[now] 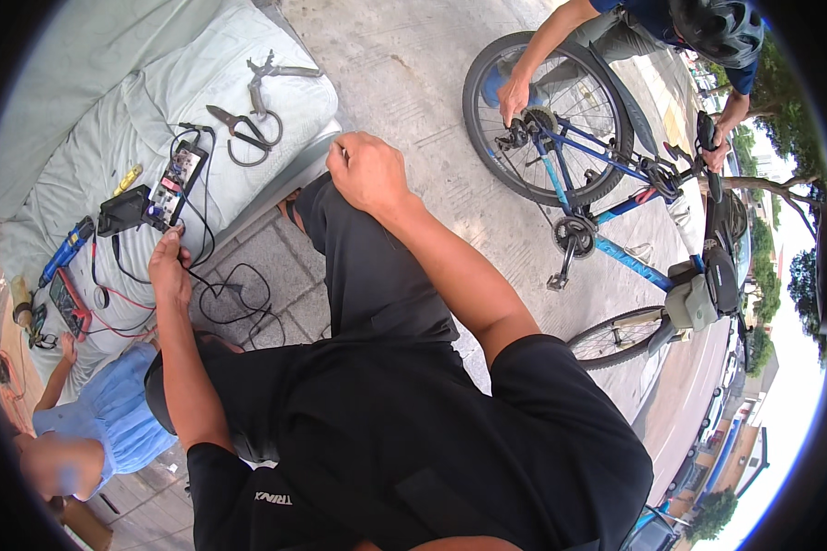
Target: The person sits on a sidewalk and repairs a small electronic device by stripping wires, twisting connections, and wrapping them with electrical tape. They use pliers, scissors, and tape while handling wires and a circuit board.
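My left hand is closed, its fingertips pinching the lower end of an opened charger with a bare circuit board in a black case. A second black case piece lies beside it, touching or close to the board. Black leads run from the charger over the grey cloth. My right hand rests on my knee in a loose fist, and nothing shows in it. Beyond the charger lie black-handled scissors and pliers. A multimeter and a blue tool lie to the left.
A small yellow tool lies near the charger. Looped black cable hangs over the paving. A child in a blue dress stands at lower left, one hand by the multimeter. At right, another person handles a blue bicycle.
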`<state>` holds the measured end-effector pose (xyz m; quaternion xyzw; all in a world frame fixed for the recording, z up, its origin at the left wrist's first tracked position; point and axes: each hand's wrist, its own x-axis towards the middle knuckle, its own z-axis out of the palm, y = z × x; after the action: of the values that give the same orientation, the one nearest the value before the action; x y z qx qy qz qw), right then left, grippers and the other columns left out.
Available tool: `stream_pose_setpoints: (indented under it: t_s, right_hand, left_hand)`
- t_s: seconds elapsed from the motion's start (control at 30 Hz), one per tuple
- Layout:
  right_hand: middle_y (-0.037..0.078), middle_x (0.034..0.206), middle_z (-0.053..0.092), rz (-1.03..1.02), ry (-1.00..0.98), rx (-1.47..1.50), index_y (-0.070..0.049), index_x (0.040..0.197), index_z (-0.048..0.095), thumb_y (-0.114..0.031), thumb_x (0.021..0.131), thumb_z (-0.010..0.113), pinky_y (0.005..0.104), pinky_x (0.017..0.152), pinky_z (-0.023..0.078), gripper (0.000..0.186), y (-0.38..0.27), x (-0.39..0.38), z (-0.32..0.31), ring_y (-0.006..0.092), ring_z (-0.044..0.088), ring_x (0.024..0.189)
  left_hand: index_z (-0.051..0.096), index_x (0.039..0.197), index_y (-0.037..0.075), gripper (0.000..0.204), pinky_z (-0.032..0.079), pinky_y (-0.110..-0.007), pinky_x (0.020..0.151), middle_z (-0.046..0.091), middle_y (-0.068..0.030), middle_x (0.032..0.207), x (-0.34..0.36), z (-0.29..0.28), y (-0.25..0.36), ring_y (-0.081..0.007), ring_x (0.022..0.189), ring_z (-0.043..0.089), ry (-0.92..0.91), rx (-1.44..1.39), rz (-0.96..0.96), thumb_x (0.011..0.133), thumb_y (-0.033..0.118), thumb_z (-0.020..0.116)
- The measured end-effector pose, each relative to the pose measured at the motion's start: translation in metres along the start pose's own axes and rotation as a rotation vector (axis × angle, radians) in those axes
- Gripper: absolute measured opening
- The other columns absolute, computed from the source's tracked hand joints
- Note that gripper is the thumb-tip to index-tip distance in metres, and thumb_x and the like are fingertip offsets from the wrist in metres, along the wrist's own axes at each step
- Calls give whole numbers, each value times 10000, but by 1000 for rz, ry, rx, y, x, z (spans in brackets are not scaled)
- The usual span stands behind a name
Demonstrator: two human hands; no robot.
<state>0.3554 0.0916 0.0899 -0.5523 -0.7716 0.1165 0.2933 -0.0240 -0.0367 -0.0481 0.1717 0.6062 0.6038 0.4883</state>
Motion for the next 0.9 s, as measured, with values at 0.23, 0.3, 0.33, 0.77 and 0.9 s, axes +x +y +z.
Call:
stream_pose_setpoints:
  t_s: [0.23, 0.3, 0.33, 0.77, 0.9]
  right_hand:
    - [161, 884, 734, -11, 4, -16, -38, 892, 734, -238, 940, 648, 480, 763, 566, 223, 5, 1, 2, 375, 708, 836]
    - [162, 896, 737, -1, -2, -27, -38, 894, 734, -248, 945, 641, 481, 779, 566, 235, 3, 0, 1, 373, 709, 855]
    - [162, 901, 738, 4, -5, -32, -38, 895, 733, -253, 947, 637, 482, 787, 566, 241, 4, 0, 2, 372, 710, 865]
    - [169, 929, 743, 3, -26, -60, -40, 909, 734, -267, 945, 633, 484, 801, 570, 252, 4, 2, 3, 374, 714, 885]
    - [170, 937, 744, 6, -38, -65, -38, 915, 736, -268, 945, 631, 484, 802, 571, 255, 4, 3, 5, 373, 715, 885]
  left_hand:
    - [724, 1194, 18, 246, 405, -225, 601, 708, 2, 1045, 2, -1, 0, -64, 695, 520, 2, 5, -4, 1063, 213, 651]
    - [723, 1195, 6, 251, 403, -223, 599, 712, -6, 1051, 1, -1, 0, -64, 694, 520, 1, -1, -1, 1065, 206, 645]
    - [723, 1196, 5, 252, 404, -224, 599, 711, -5, 1050, 1, 0, 0, -65, 693, 520, -1, -4, -1, 1064, 206, 646]
    - [721, 1203, 41, 235, 420, -224, 604, 708, 13, 1080, 4, -3, -1, -68, 698, 529, -13, -3, -12, 1058, 215, 661]
    - [722, 1201, 43, 235, 414, -223, 601, 706, 18, 1063, 7, -5, -3, -66, 697, 525, -20, -6, -11, 1058, 219, 661]
